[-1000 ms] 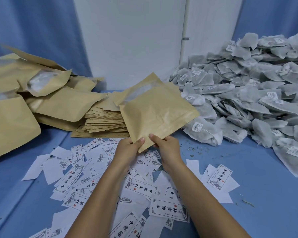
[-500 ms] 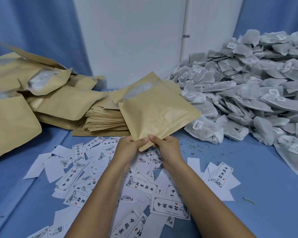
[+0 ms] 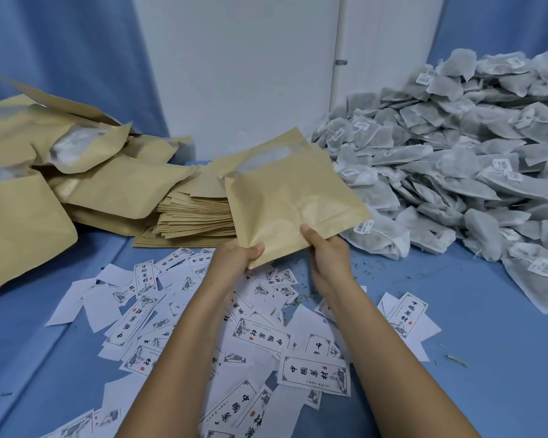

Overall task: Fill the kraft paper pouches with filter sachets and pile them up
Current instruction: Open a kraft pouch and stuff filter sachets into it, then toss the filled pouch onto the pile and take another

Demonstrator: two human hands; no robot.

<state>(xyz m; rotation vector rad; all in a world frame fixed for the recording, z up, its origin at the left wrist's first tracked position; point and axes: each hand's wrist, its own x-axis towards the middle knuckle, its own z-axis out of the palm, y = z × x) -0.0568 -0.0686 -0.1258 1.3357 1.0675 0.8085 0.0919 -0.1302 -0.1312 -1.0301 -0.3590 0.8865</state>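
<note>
Above the blue-covered desk [image 3: 487, 358], lifted clear of the surface: one kraft paper pouch [image 3: 291, 197], tilted with its near corner lowest and a clear window strip across its far end. Whether it holds anything cannot be told. Left hand [image 3: 238, 257]: grip closed on the pouch's near corner, thumb on the upper face, fingers curled beneath. Right hand [image 3: 326, 257]: grip closed on the pouch's near right edge, thumb pressed on the upper face, fingers hidden under the paper. Both forearms are bare and reach toward the pouch from the near side. Just left of the pouch, partly covered by it: a stack of flat pouches [image 3: 193, 219], many layers with slightly fanned edges, lying on the desk. Farther left of the pouch: a loose pile of bulging pouches [image 3: 108, 191], overlapping at odd angles, some showing a window. Right of the pouch: a large heap of filter sachets [image 3: 456, 153], grey-white, many with small white tags on strings, the nearest one just beside the pouch's right corner. Below and nearer than the pouch: scattered paper labels [image 3: 260, 335], white, some printed with black characters and a red seal, some blank side up, overlapping under both forearms. Small dry green flecks lie on the desk near the pouch's low corner. Behind the pouch: a white wall panel [image 3: 234, 74], with blue curtain [image 3: 60, 58] to either side.
</note>
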